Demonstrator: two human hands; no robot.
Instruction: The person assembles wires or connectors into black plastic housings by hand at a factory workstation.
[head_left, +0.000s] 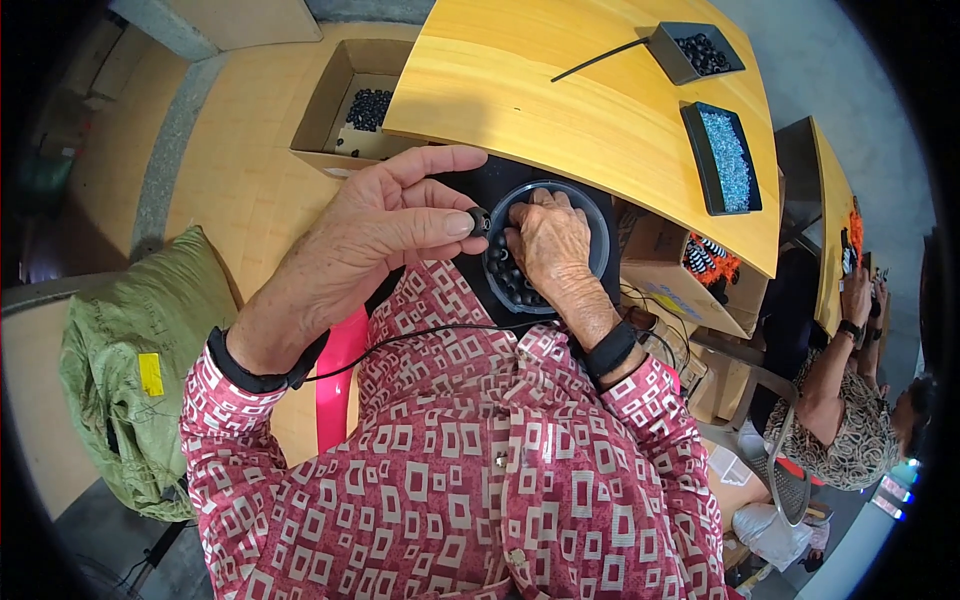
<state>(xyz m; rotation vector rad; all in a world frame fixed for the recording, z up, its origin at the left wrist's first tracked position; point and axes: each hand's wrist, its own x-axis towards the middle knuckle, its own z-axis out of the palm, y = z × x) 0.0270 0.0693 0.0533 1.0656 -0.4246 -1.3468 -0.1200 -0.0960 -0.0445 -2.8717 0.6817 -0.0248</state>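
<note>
My left hand [385, 225] pinches a small black ring-shaped part [480, 221] between thumb and forefinger, just left of a round clear-rimmed bowl [598, 232] on my lap. The bowl holds several small black round parts [506, 280]. My right hand [548, 240] reaches into the bowl with its fingers curled down among the parts; what it grips, if anything, is hidden. Both wrists wear black bands with a thin black cable running between them.
A curved yellow wooden table [590, 110] lies ahead, carrying a black tray of dark parts [697, 52] and a black tray of pale blue pieces [725, 158]. A cardboard box [345, 100] sits on the floor at left, a green sack [140, 370] beside me. Another person [845, 400] works at right.
</note>
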